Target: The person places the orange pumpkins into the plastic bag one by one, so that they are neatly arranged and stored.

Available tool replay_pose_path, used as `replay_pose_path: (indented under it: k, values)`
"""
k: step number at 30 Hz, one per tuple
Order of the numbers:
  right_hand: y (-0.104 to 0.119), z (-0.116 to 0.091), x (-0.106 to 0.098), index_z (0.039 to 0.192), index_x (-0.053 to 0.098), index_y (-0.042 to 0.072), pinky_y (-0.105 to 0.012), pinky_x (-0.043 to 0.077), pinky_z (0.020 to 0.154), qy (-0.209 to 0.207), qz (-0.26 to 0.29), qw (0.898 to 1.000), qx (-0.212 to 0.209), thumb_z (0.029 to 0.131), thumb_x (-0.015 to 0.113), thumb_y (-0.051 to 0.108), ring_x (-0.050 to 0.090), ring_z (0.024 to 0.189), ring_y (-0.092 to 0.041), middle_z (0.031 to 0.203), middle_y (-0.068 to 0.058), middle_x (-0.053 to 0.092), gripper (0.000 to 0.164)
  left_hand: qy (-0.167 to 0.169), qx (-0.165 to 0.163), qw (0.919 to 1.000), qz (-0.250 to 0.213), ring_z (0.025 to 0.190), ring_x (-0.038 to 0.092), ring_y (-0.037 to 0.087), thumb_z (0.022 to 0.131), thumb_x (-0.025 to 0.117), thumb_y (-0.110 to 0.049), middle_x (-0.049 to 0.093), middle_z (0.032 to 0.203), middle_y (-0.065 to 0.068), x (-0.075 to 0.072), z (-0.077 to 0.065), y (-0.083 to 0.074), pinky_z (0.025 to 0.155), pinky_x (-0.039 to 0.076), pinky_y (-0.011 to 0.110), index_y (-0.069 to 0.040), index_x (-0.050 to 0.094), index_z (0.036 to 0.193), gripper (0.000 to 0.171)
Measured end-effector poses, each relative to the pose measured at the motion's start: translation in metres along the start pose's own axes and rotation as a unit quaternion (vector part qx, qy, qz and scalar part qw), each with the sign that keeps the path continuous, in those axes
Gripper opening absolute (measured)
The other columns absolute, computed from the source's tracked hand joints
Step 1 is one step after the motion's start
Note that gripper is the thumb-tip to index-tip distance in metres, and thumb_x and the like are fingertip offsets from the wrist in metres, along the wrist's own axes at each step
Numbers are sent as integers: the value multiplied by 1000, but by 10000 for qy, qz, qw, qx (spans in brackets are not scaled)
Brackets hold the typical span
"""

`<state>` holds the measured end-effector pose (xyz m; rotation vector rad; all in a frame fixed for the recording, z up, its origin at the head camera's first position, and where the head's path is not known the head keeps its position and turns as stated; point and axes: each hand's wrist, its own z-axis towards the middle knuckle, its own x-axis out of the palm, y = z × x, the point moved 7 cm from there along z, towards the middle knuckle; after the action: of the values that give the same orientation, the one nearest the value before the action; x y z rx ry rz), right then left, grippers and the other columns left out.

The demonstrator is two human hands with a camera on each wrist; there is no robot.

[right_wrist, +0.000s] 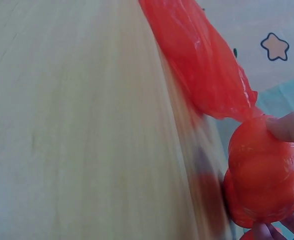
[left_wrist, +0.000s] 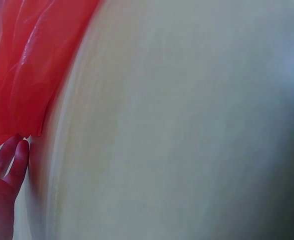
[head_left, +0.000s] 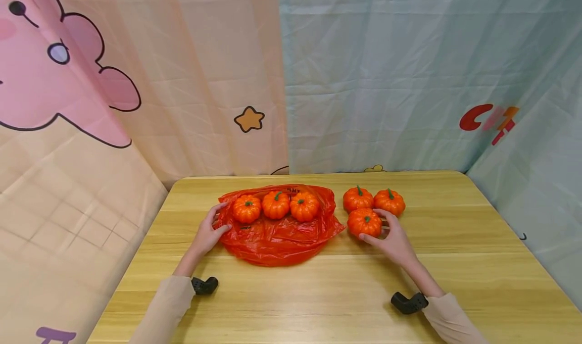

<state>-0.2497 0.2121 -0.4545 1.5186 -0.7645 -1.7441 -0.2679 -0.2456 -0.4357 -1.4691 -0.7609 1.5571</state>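
Note:
A red plastic bag (head_left: 273, 250) lies spread on the table, with three small orange pumpkins on it, among them a pumpkin (head_left: 305, 206) at the right. My left hand (head_left: 209, 234) is at the bag's left edge, thumb and fingers spread and fairly straight, touching the plastic. In the left wrist view, fingertips (left_wrist: 20, 155) meet the rim of the bag (left_wrist: 32, 65). Right of the bag, my right hand (head_left: 394, 240) grips another pumpkin (head_left: 365, 223) between thumb and fingers. The right wrist view shows this pumpkin (right_wrist: 266, 170) large, thumb on its upper side and fingers beneath.
Two more pumpkins, one pumpkin (head_left: 357, 199) and its neighbour (head_left: 390, 202), sit just behind the gripped one. A wooden table (head_left: 291, 303) carries everything. Printed curtains (head_left: 364, 91) hang behind it and at both sides. Each wrist wears a black device (head_left: 409, 303).

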Motion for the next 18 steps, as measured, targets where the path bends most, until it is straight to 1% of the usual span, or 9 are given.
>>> replay_pose_path:
  k: [2,5,9,12,13,15,17,18]
  values:
    - [2,0,-2,137,40,2,-37,47,92,-77,-8,10000,-25,77,81,26,48,115,-31,132,-18,45,76,3,13,10000,25,127,44,45,89,56,6,35,147,27,0,1,1,92,38,13,6,33,143,59]
    - [5,0,-5,138,40,2,-42,47,93,-178,53,9998,-78,77,81,25,49,115,-31,132,-19,45,77,-2,63,10000,18,127,44,46,88,57,6,35,147,28,0,2,5,93,40,15,7,33,143,60]
    - [9,0,-9,138,40,1,-50,45,95,-279,143,9994,-138,77,81,23,49,116,-33,134,-20,44,77,-20,61,9999,-79,128,43,44,89,58,4,35,148,25,1,8,23,91,38,11,3,33,144,61]
    - [13,1,-11,138,40,1,-53,44,95,-348,196,9990,-225,77,80,23,48,116,-34,135,-21,43,76,-34,45,9999,-138,130,43,42,89,58,2,34,150,22,2,12,36,89,36,8,-2,32,146,62]
    - [14,1,-11,138,40,1,-53,44,95,-381,213,9987,-259,77,80,23,48,116,-34,135,-21,43,76,-38,59,9999,-130,129,43,41,89,59,2,35,150,22,2,12,38,90,36,7,-3,33,146,62]
    - [16,1,-12,138,41,1,-51,45,95,-478,230,9981,-316,77,81,23,48,115,-34,134,-21,44,76,-38,85,9999,-106,129,44,41,90,59,2,35,150,21,2,12,39,92,38,11,-3,33,146,63]
    - [19,1,-13,138,41,3,-41,46,94,-587,219,9975,-328,77,81,24,49,115,-32,134,-20,45,76,-55,74,9999,-96,129,44,40,90,59,2,36,150,20,2,11,37,97,41,19,-4,33,146,62]
    - [20,1,-14,138,42,3,-35,46,93,-649,229,9971,-336,76,81,24,50,115,-32,134,-19,45,76,-58,72,9999,-92,130,44,41,90,59,2,36,150,21,2,11,36,100,42,26,-3,33,146,62]
